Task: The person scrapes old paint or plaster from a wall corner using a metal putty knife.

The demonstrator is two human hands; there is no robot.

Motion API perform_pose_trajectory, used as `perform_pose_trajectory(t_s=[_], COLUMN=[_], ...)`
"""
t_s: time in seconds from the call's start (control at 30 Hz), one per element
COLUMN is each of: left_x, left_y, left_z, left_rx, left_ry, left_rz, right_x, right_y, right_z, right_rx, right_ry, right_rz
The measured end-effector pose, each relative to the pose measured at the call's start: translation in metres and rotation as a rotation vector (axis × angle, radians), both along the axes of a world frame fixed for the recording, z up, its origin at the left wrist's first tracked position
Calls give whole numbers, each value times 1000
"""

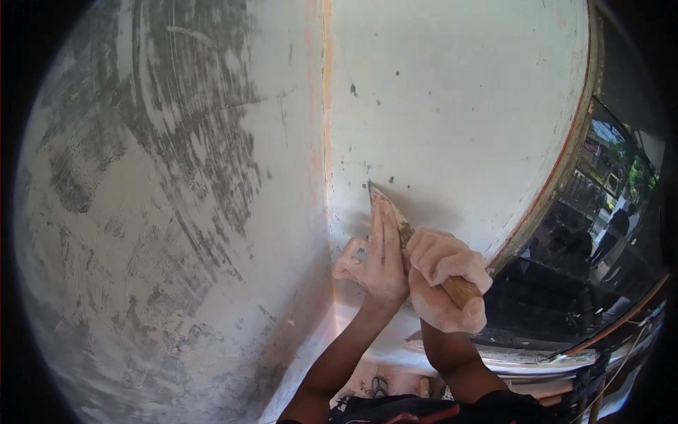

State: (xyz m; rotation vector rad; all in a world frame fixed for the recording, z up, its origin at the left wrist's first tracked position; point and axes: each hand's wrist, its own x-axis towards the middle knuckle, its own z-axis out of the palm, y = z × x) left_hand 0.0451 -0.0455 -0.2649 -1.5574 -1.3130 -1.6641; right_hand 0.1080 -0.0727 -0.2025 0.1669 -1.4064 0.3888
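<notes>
A putty knife with a wooden handle [462, 291] slants across the pale wall panel [459, 127], its blade tip against the surface. Wrapped round the handle, my right hand [445, 275] is closed, and the handle's end sticks out below its fingers. Just left of it, my left hand [381, 265] lies along the blade, with two fingers stretched together over it and the other fingers bent to the left. Most of the blade is hidden behind these fingers. Small dark chips [391, 179] mark the panel around the tip. Whitish dust coats both hands.
A grey wall [176, 177] with patchy plaster meets the panel at an inner corner [327, 141]. On the right, a worn frame [558, 180] borders dark reflective glass [558, 283]. Low down, a sandal [380, 386] shows on the floor.
</notes>
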Motion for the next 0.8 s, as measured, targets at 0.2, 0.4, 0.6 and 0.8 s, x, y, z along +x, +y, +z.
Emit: perform_pose_trajectory(t_s=[0.2,0.4,0.6,0.8], left_x=[-10,-24,-62,-60], left_y=[4,-2,-17,-38], left_z=[-8,-29,-41,-26], left_rx=[-54,39,152,-79], left_ry=[97,119,286,558], left_rz=[43,3,-204,-388], right_x=[0,18,57,56], right_y=[-9,-24,-85,-85], right_z=[2,-12,-59,-115], right_rx=[-52,-108,-729,-1289], right_ry=[-62,-253,-546,-250], right_rz=[32,-97,-304,378])
